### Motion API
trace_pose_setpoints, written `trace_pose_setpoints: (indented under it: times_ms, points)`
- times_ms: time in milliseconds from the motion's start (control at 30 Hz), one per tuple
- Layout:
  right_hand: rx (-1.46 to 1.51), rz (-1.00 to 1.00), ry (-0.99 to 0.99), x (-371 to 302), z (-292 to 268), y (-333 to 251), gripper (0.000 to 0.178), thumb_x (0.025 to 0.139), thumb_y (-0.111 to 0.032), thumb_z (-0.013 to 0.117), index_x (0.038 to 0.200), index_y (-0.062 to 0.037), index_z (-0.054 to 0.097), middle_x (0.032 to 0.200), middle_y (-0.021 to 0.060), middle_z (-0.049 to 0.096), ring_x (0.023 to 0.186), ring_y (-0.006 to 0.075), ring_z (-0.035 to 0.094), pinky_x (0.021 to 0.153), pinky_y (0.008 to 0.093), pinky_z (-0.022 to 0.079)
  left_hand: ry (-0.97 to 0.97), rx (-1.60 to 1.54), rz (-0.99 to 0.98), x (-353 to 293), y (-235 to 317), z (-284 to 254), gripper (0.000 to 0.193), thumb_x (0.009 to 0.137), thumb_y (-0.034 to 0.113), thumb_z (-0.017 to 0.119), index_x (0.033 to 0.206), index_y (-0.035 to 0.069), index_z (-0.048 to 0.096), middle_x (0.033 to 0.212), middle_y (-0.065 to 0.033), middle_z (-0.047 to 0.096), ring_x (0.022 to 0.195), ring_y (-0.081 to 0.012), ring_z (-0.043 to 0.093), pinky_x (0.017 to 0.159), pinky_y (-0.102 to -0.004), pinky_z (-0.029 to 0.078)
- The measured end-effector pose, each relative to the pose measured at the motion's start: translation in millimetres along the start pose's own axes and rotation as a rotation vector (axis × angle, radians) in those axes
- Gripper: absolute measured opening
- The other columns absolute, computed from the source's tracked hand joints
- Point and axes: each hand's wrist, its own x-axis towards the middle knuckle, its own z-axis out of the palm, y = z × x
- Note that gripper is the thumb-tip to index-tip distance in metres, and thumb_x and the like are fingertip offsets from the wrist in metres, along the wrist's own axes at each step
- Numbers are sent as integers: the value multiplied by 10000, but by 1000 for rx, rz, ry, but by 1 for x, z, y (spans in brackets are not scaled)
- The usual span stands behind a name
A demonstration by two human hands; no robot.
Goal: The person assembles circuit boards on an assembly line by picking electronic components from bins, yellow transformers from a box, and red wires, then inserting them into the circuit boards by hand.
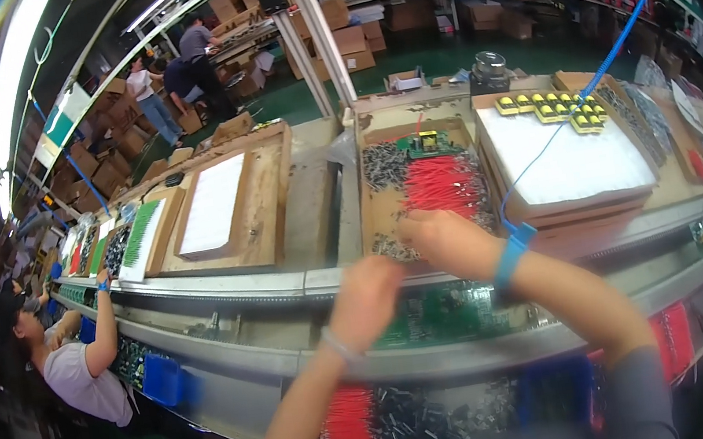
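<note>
My right hand (446, 242), with a blue strap (513, 259) round its wrist, reaches over the front of a cardboard tray (377, 213). Its fingers are curled together beside a pile of small metal-leaded parts (392, 245); whatever they pinch is too small to make out. To its left, my left hand (369, 299) hovers above the metal rail, smeared by motion, its fingers bent and partly hidden. Behind my hands the tray holds red-sleeved parts (443, 190), grey leaded parts (389, 164) and a populated green circuit board (429, 144). Bare green circuit boards (435, 313) lie below my hands in the rail channel.
On the right, a white foam pad (561, 161) carries yellow-black components (568, 108); a blue coiled cord (624, 28) hangs over it. Red parts (348, 429), black parts (414, 424) and a blue bin (555, 397) sit nearest me. A co-worker (87, 370) works at far left.
</note>
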Motion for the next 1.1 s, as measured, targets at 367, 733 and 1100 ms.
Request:
trace_pose_setpoints:
  times_ms: [367,733,1100]
  points:
    - [181,-6,86,-104,-33,-19,79,869,-76,700,927,-22,701,874,148,663,805,361,676,719,440,567,-326,312,-176,62,-62,23,125,807,100,764,924,85,805,951,-168,721,973,-364,667,904,-469,518]
    - [310,25,-31,-119,12,-13,68,884,-48,643,941,-10,648,870,171,621,783,393,667,706,477,561,-152,0,-357,57,-51,15,93,828,13,700,917,-5,719,850,-185,724,828,-355,709,757,-416,561]
    - [293,36,-26,-111,28,-16,56,849,-15,624,901,7,624,838,179,604,753,400,659,684,483,560,-37,-221,-351,1,-6,-20,141,940,49,706,1063,-7,745,891,-115,670,795,-187,641,743,-303,509]
